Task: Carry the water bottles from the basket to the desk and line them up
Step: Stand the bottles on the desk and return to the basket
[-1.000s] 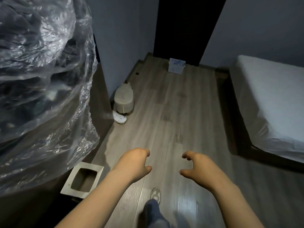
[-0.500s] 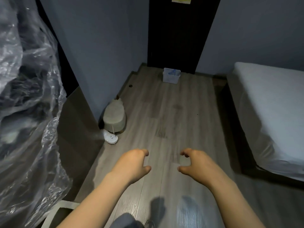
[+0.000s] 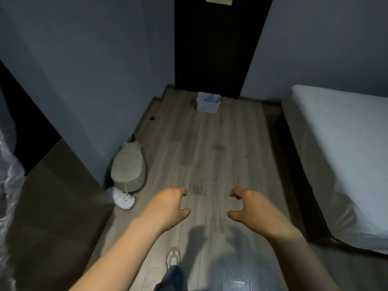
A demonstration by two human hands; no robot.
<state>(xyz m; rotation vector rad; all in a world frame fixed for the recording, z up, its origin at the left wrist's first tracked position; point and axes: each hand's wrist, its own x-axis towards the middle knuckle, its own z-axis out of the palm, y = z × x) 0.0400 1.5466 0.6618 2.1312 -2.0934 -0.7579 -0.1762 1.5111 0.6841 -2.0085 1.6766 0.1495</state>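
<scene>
A small white basket (image 3: 207,103) stands on the wooden floor at the far end of the room, in front of a dark door (image 3: 218,45). Blue-capped water bottles (image 3: 210,97) poke up inside it. My left hand (image 3: 168,208) and my right hand (image 3: 249,208) are held out in front of me, far short of the basket. Both are empty, with fingers curled and apart. No desk is in view.
A bed with a white mattress (image 3: 344,156) runs along the right. A beige pouf (image 3: 129,169) and a white device (image 3: 123,199) sit by the left wall corner. Clear plastic wrap (image 3: 9,181) bulges at the left edge. My foot (image 3: 173,256) is on the floor below.
The view has moved forward and turned right: the plastic wrap slid off to the left and the basket is nearer. Both hands stay held out, empty.
</scene>
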